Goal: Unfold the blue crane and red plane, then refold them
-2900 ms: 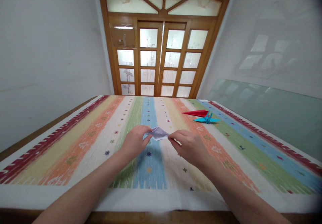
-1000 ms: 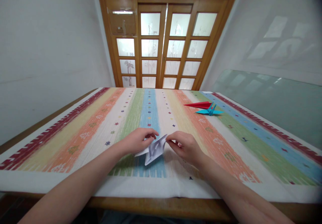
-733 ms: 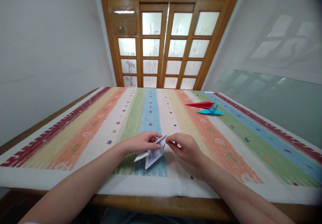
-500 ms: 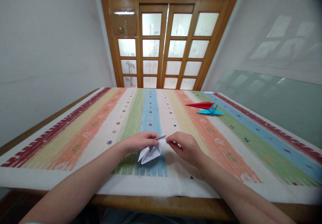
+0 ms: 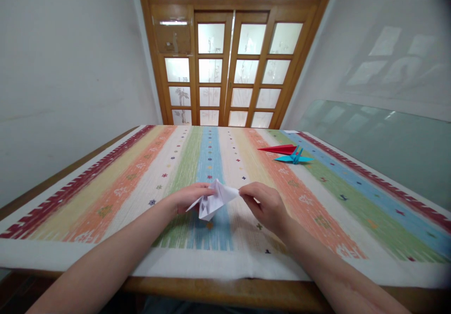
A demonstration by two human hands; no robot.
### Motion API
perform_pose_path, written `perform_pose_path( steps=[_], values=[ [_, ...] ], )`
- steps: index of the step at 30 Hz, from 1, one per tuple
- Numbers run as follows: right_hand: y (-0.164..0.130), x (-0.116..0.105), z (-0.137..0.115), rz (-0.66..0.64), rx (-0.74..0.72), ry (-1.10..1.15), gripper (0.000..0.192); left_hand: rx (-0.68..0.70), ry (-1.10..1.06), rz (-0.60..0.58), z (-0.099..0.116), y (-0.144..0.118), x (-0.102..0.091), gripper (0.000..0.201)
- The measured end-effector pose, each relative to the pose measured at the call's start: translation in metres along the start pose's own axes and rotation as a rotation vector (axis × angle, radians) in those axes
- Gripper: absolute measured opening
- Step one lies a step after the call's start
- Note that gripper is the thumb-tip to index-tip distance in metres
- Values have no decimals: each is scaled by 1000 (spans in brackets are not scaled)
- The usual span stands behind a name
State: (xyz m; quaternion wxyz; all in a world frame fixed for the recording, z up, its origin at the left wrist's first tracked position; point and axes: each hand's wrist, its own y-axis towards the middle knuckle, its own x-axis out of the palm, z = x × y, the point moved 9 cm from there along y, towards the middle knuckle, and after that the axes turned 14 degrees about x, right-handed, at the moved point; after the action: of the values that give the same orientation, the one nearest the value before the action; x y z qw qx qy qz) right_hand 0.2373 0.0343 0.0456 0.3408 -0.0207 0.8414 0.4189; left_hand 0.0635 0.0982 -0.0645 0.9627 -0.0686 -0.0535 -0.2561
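A partly folded piece of white paper (image 5: 214, 200) is held just above the striped tablecloth (image 5: 123, 196), over its blue stripe. My left hand (image 5: 188, 196) pinches the paper's left side, and my right hand (image 5: 265, 205) pinches its right tip between thumb and forefinger. Several creases and a pointed flap show on the paper. Both forearms reach in from the near edge of the table.
A red folded paper (image 5: 278, 149) and a blue paper crane (image 5: 294, 157) lie together at the far right of the cloth. A glass sheet (image 5: 380, 140) leans along the right wall. A wooden glazed door (image 5: 229, 65) stands beyond the table's far end.
The white paper has been turned and lifted between my hands; its right tip now points toward my right hand. Both hands moved slightly away from me. The view tilted a little.
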Motion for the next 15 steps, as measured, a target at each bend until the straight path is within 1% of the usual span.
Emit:
perform_pose_path(
  steps=[3, 7, 10, 15],
  values=[
    [0, -5, 16, 57, 81, -37, 12, 25, 20, 34, 7, 0, -3, 41],
    [0, -2, 38, 55, 224, -46, 11, 75, 24, 48, 11, 2, -3, 43],
    [1, 5, 45, 12, 304, -43, 10, 116, 22, 51, 10, 4, -1, 45],
    [3, 21, 41, -111, 394, 77, 13, 173, 84, 79, 7, 8, 0, 42]
  ],
)
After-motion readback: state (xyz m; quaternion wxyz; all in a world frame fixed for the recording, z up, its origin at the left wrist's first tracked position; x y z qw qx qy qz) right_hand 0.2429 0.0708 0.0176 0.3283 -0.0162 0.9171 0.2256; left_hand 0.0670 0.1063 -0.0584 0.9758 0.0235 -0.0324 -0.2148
